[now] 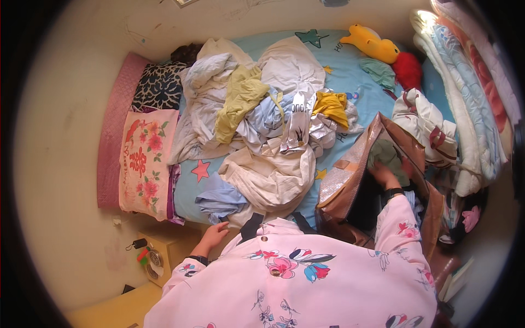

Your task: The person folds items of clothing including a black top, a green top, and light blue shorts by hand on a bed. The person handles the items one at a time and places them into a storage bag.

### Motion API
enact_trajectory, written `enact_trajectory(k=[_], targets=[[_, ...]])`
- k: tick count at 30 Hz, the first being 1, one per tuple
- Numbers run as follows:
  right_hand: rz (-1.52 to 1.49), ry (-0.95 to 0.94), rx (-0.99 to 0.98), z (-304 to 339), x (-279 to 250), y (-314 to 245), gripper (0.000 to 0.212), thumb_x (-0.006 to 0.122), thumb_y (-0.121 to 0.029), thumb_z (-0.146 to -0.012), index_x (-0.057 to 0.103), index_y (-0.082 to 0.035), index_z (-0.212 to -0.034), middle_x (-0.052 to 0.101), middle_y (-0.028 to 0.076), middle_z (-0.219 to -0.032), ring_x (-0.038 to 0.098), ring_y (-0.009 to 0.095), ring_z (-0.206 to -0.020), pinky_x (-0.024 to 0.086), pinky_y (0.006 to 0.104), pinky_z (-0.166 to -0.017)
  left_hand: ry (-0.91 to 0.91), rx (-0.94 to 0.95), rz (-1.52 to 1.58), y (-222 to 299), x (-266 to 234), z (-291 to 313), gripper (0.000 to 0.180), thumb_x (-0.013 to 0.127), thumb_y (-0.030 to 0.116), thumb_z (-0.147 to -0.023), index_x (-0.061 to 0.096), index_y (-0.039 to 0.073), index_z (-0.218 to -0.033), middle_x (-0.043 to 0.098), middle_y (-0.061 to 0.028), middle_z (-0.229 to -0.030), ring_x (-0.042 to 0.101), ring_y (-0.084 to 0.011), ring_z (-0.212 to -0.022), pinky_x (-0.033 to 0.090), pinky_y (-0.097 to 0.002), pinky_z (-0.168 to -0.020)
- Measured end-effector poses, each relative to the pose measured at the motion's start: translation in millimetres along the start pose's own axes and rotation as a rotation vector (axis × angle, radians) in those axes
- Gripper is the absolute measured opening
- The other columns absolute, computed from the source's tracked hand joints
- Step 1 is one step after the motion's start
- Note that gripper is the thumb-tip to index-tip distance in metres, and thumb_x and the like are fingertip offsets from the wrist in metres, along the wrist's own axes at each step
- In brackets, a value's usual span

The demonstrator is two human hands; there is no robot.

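Note:
My right hand (pixel 386 177) reaches into the open mouth of a large brown woven bag (pixel 343 188) at the bed's right side. Its fingers are closed on a dark olive-green garment (pixel 387 155), though the garment's folds hide part of the grip. Other cloth fills the bag below my wrist. By the bed's near edge, my left hand (pixel 214 236) has its fingers stretched out and holds nothing. A light blue garment (pixel 221 199) lies just beyond it, close to a crumpled beige cloth (pixel 273 175).
Heaped clothes, including a yellow-green garment (pixel 235 101), cover the middle of the blue bed sheet (pixel 188 188). Pillows (pixel 145 164) stand at the left. A yellow plush toy (pixel 372 45), a white bag (pixel 424 126) and folded quilts (pixel 465 98) are at the right. A wooden cabinet (pixel 175 246) stands front left.

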State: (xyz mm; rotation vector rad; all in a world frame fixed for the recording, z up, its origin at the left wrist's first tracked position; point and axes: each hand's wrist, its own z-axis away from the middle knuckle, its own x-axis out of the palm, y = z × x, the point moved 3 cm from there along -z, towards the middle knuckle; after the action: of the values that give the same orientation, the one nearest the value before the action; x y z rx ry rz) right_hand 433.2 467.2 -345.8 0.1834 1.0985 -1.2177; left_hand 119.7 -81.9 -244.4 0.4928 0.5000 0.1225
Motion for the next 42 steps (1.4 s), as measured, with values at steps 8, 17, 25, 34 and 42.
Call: enact_trajectory(k=[8,17,25,34,42], targets=[[-0.615,0.339,-0.048,40.6,-65.8,-59.4,0.038,0.051,-0.017,-0.08,0.045,-0.003,-0.114,0.055,0.009,-0.102,0.052,0.014,-0.089,0.04,0.024,-0.077,0.017,0.073,0.078,-44.4,0.0,-27.5,0.039,0.056,0.017,-0.074,0.05,0.005,-0.111,0.06,-0.0103,-0.085,0.055,-0.0145,-0.074,0.043,-0.0258,-0.066],[-0.903,0.371,-0.156,167.2,-93.6,-231.0,0.029,0.044,-0.011,-0.084,0.046,-0.005,-0.112,0.056,0.002,-0.09,0.051,0.006,-0.077,0.04,0.0194,-0.068,-0.018,0.068,0.178,-90.5,-17.3,-71.2,0.038,0.054,0.012,-0.071,0.052,0.001,-0.107,0.061,-0.0115,-0.086,0.057,-0.0168,-0.074,0.044,-0.0269,-0.066],[-0.823,-0.168,-0.066,213.1,17.8,-320.1,0.027,0.046,-0.009,-0.083,0.046,-0.002,-0.109,0.057,0.006,-0.086,0.054,0.01,-0.075,0.043,0.0212,-0.068,0.081,0.019,0.152,-126.2,-41.2,-113.5,0.036,0.053,0.016,-0.069,0.056,0.006,-0.103,0.06,-0.0143,-0.085,0.057,-0.0243,-0.078,0.045,-0.031,-0.07],[-0.624,-0.32,0.059,229.5,89.9,-381.5,0.026,0.048,-0.006,-0.08,0.049,-0.002,-0.106,0.058,0.006,-0.084,0.054,0.009,-0.076,0.043,0.0219,-0.068,0.429,-0.298,0.285,-211.9,-67.6,-164.7,0.071,0.059,0.015,-0.064,0.025,-0.002,-0.125,0.04,-0.0226,-0.119,0.042,-0.0318,-0.11,0.036,-0.0332,-0.089],[-0.479,-0.352,0.184,244.3,113.5,-415.3,0.024,0.052,-0.005,-0.08,0.05,-0.001,-0.104,0.059,0.005,-0.082,0.052,0.007,-0.074,0.042,0.0205,-0.066,0.321,-0.451,0.696,-227.0,-45.5,-188.0,0.097,0.073,0.007,-0.052,0.013,-0.004,-0.127,0.035,-0.0212,-0.124,0.037,-0.0284,-0.113,0.033,-0.0321,-0.092]])
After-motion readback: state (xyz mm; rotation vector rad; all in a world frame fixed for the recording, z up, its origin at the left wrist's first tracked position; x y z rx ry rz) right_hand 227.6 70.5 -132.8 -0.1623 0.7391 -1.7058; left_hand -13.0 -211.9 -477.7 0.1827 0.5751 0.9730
